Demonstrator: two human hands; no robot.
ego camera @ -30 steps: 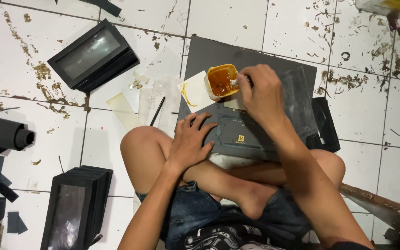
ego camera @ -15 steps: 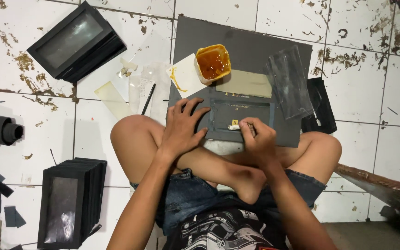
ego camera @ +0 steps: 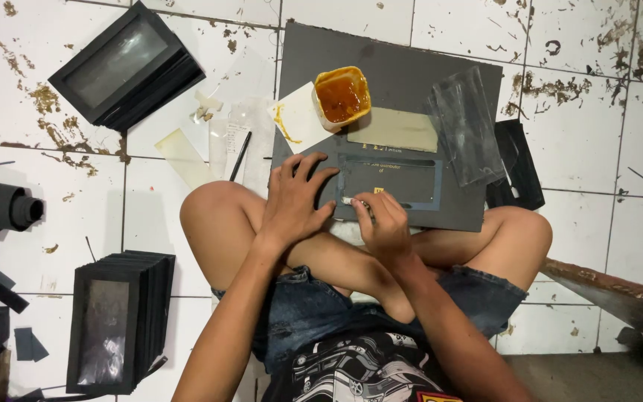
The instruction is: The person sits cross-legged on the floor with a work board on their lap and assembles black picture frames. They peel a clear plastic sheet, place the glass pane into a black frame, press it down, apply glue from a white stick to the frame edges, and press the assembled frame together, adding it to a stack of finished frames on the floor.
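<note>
Tiled floor [ego camera: 582,246] is grimy: left hand [ego camera: 292,201] flat on the frame [ego camera: 388,182], right hand [ego camera: 381,219] pinching a stick [ego camera: 353,201], glue [ego camera: 342,94] could smear.

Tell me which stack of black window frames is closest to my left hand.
The stack at lower left, beside your knee. The other stack lies at upper left, farther from your left hand.

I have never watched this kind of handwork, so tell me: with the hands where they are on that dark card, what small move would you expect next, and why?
Probably a short stroke of the small applicator along the lower edge of the window card. The right hand pinches it with its tip at the card's lower left corner, the left hand presses the card flat, and the tub of amber glue lies open just above.
</note>
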